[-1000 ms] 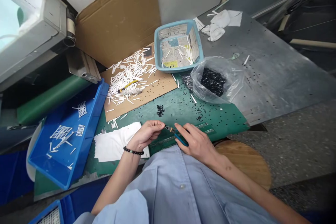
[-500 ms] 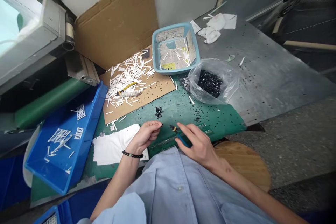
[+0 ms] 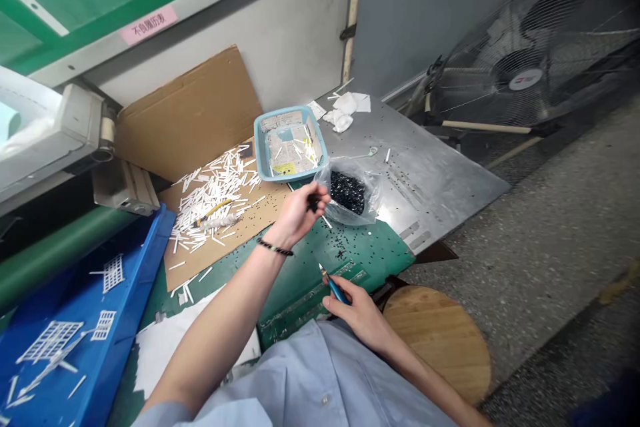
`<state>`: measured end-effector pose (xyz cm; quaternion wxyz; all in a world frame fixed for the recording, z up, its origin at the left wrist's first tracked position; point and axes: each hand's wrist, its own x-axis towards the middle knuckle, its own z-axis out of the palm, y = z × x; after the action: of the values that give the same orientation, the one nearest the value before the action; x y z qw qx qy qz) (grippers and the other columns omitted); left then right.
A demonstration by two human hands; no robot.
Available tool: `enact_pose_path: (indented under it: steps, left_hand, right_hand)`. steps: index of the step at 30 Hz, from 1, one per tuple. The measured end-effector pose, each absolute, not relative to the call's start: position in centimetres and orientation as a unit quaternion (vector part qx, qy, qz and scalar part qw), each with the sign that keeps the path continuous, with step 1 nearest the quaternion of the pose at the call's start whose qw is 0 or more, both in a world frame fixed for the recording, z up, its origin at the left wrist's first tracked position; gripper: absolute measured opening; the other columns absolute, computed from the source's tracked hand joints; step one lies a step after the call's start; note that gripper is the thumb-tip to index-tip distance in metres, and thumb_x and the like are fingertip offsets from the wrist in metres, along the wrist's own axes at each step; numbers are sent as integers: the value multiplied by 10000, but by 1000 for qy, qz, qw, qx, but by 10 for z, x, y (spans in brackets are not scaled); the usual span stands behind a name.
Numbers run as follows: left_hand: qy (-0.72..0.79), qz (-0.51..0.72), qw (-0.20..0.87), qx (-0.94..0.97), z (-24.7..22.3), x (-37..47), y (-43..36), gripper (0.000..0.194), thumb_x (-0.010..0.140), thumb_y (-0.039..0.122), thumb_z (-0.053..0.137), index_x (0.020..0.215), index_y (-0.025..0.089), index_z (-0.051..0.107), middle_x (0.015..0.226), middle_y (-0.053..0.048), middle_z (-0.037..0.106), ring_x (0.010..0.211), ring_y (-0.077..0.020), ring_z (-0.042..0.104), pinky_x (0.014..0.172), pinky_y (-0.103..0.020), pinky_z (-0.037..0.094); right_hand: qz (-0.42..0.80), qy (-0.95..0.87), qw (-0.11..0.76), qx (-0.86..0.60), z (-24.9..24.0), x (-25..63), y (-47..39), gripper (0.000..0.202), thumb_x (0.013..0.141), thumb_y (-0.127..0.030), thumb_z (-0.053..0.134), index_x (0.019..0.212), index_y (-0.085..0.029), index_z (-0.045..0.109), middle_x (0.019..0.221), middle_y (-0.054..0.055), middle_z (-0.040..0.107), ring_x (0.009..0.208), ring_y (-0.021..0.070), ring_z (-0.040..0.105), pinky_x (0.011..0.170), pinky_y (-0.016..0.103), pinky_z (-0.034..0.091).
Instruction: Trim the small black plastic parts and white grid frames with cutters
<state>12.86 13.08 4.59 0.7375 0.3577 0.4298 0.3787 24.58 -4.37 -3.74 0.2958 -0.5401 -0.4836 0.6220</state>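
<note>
Your left hand point(image 3: 303, 210) beside bag point(image 3: 369, 213), fingers curled round black bits point(image 3: 313, 201). Your right hand point(image 3: 359, 312) grips cutters point(image 3: 337, 289). Work judged unfinished: bag well stocked, loose bits on worktop point(image 3: 301, 272). Versus earlier frame: your left hand up from cutters to bag; small pile out of sight, taken or covered, cannot tell.

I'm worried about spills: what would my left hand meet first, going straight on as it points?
Your left hand would likely meet the clear plastic bag of black pieces, though depth is unclear.
</note>
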Motion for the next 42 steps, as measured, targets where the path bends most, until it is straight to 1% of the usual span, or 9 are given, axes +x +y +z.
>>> enact_pose_path:
  steps: [2, 6, 9, 13, 20, 25, 32, 37, 42]
  left_hand:
    - [431, 358, 648, 515, 42, 160, 150, 351, 919, 396, 453, 899, 123, 672, 973, -115, 697, 894, -184, 641, 865, -334, 487]
    - [408, 302, 501, 701, 21, 190, 173, 388, 937, 363, 437, 1252, 177, 568, 1337, -96, 576, 1303, -237, 462, 1134, -406, 271]
    - [417, 318, 471, 709, 8, 195, 178, 433, 936, 260, 434, 1362, 186, 433, 1324, -115, 584, 1256, -227, 515, 1109, -428, 317]
    - [410, 376, 462, 691, 15, 177, 172, 374, 879, 130, 482, 1253, 149, 496, 1254, -144, 616, 1156, -202, 589, 1033, -392, 415]
    - [620, 356, 322, 621, 13, 35, 104, 241, 850, 320, 580, 1028, 169, 640, 996, -96, 682, 926, -209, 633, 857, -348, 471]
    - [670, 244, 240, 659, -25, -20, 58, 261, 865, 269, 524, 1059, 201, 686, 983, -95, 632, 944, -236, 580, 898, -370, 416]
    - [612, 224, 277, 706, -24, -17, 67, 192, 841, 256, 536, 904, 218, 714, 935, -85, 578, 887, -221, 549, 845, -318, 411]
    - [631, 209, 284, 691, -20, -24, 61, 124, 828, 261, 554, 815, 203, 662, 891, -68, 598, 838, -204, 549, 813, -311, 414]
    - [645, 341, 512, 452, -18, -8, 45, 274, 727, 377, 721, 878, 160, 651, 764, -22, 625, 681, -127, 547, 645, -234, 426]
  right_hand:
    - [614, -483, 312, -541, -35, 250, -47, 439, 824, -435, 573, 1185, -190, 622, 940, 23, 663, 870, 215, 588, 832, 368, 470]
    - [605, -470, 337, -547, -35, 256, -55, 437, 829, -429, 560, 1197, -201, 622, 967, 38, 682, 917, 240, 607, 858, 387, 479]
    - [599, -460, 350, -555, -35, 258, -59, 404, 825, -417, 563, 1161, -208, 645, 961, 35, 691, 909, 238, 615, 842, 373, 490]
    - [600, -454, 353, -555, -35, 259, -61, 424, 827, -432, 569, 1181, -208, 636, 909, 19, 687, 840, 218, 614, 810, 360, 498]
    - [602, -445, 347, -565, -56, 262, -50, 533, 818, -512, 580, 1238, -183, 595, 1000, 47, 681, 904, 230, 619, 847, 367, 493]
    - [609, -481, 317, -545, -52, 251, -31, 527, 814, -507, 591, 1229, -182, 598, 1036, 52, 673, 923, 231, 610, 879, 377, 472]
    - [595, -558, 251, -521, -27, 239, -11, 514, 822, -502, 573, 1220, -179, 595, 851, 7, 647, 778, 193, 586, 749, 330, 476]
    - [567, -579, 230, -540, -31, 238, -14, 507, 836, -512, 552, 1221, -183, 584, 879, 18, 634, 802, 198, 593, 757, 339, 489]
    - [396, -707, 240, -535, -31, 234, -21, 492, 878, -367, 516, 1338, -194, 483, 1032, 73, 580, 932, 218, 567, 813, 373, 499]
